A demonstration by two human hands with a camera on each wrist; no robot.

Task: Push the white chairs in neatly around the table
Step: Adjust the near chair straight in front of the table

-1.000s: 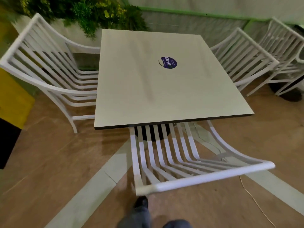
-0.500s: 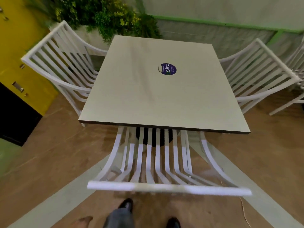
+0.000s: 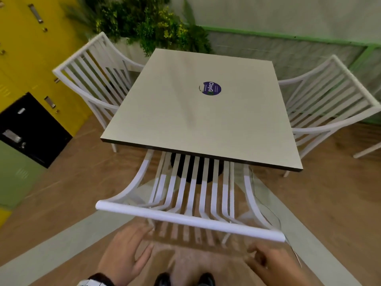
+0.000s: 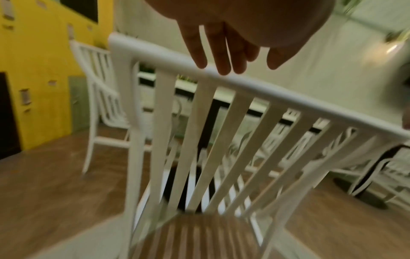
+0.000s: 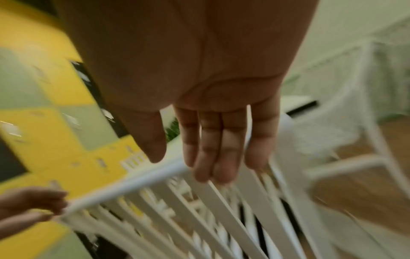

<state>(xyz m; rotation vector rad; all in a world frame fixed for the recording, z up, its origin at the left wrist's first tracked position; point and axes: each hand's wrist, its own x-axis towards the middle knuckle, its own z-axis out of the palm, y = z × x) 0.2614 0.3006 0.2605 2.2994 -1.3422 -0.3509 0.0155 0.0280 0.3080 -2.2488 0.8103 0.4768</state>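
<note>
A square beige table [image 3: 195,120] carries a round purple sticker [image 3: 212,88]. The near white slatted chair [image 3: 189,219] has its seat under the table's front edge and its top rail toward me. My left hand [image 3: 125,252] is just behind the rail's left part, fingers straight; in the left wrist view its fingertips [image 4: 221,70] reach the rail [image 4: 288,98]. My right hand [image 3: 270,265] is behind the rail's right end, fingers extended [image 5: 210,157] over the rail [image 5: 133,184]. I cannot tell whether either hand touches it. Two more white chairs flank the table, left [image 3: 90,79] and right [image 3: 334,96].
Yellow lockers [image 3: 31,58] with a black door [image 3: 31,131] line the left. A leafy planter [image 3: 148,23] stands behind the table by a green-trimmed wall [image 3: 288,36]. A thin cable [image 3: 294,252] lies on the wood floor at the right. My shoes [image 3: 162,279] are behind the chair.
My view has swung round until it is square behind the near chair. Both hands have come into view and risen toward its top rail.
</note>
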